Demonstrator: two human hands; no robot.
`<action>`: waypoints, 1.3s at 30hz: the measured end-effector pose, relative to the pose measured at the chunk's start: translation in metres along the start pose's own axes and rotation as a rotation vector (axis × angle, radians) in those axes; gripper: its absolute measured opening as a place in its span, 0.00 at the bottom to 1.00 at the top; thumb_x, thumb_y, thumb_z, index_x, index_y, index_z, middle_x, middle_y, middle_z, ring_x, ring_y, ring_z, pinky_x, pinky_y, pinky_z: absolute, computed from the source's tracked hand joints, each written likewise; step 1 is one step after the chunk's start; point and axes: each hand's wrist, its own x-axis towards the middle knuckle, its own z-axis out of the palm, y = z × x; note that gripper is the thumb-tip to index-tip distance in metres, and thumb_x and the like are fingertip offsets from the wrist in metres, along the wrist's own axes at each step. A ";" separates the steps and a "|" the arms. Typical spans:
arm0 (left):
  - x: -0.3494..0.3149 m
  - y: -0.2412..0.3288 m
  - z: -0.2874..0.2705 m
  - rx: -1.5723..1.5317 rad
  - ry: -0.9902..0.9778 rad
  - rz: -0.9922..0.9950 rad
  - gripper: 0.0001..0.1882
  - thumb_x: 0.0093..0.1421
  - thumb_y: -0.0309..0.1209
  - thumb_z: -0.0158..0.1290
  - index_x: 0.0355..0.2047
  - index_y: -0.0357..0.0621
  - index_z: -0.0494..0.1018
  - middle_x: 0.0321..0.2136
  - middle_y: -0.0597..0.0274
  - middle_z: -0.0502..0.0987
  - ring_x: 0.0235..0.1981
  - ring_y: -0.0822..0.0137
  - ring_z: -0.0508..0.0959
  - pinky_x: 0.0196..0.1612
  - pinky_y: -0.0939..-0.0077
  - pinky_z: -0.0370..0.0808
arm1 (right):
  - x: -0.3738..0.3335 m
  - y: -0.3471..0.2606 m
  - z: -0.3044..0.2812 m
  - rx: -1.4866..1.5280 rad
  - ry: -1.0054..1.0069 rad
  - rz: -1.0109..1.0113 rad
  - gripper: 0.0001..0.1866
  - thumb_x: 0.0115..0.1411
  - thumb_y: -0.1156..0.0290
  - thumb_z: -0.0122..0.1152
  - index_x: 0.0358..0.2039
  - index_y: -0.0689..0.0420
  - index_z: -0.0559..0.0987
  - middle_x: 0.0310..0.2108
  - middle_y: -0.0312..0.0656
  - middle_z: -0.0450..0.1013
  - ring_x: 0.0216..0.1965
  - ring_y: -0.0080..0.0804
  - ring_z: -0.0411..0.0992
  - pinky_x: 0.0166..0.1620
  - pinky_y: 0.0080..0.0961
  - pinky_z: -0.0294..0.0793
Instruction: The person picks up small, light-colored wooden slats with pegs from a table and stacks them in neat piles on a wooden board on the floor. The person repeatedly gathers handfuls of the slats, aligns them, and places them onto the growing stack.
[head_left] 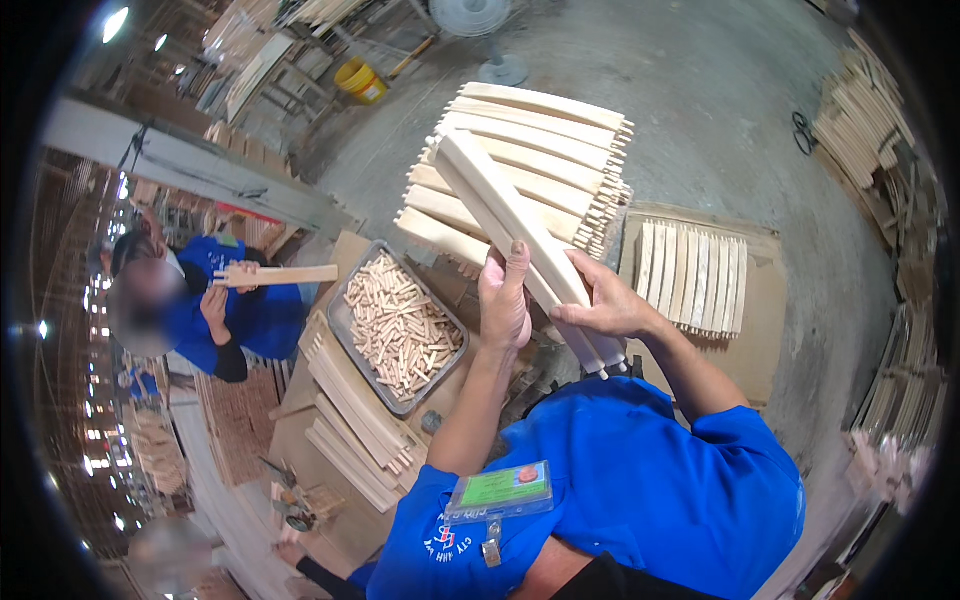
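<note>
Between my two hands are curved pale wooden slats (500, 200), at least two laid side by side, with dowel pegs sticking out of their ends. My left hand (505, 300) is closed on their left side, thumb pointing up along the wood. Gripping the same slats from the right, nearer their lower end, is my right hand (605, 298). The slats slant from upper left down toward my waist. Just beyond them lies a broad layered stack of similar slats (540, 108) with pegged ends, partly hidden by the held ones.
Left of me, a grey tray (463, 352) holds many short dowels (400, 320). More slats (350, 390) lie beside it. To the right, a smaller slat stack (692, 275) rests on cardboard (755, 340). A co-worker (235, 290) at left holds a wooden piece (290, 275).
</note>
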 end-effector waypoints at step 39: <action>-0.023 0.082 -0.066 0.800 -0.207 -0.166 0.36 0.61 0.45 0.70 0.61 0.35 0.70 0.42 0.56 0.79 0.43 0.70 0.79 0.49 0.71 0.78 | 0.165 -0.128 -0.049 -1.561 -0.414 -1.015 0.25 0.58 0.67 0.72 0.57 0.47 0.80 0.57 0.38 0.76 0.65 0.39 0.70 0.75 0.44 0.62</action>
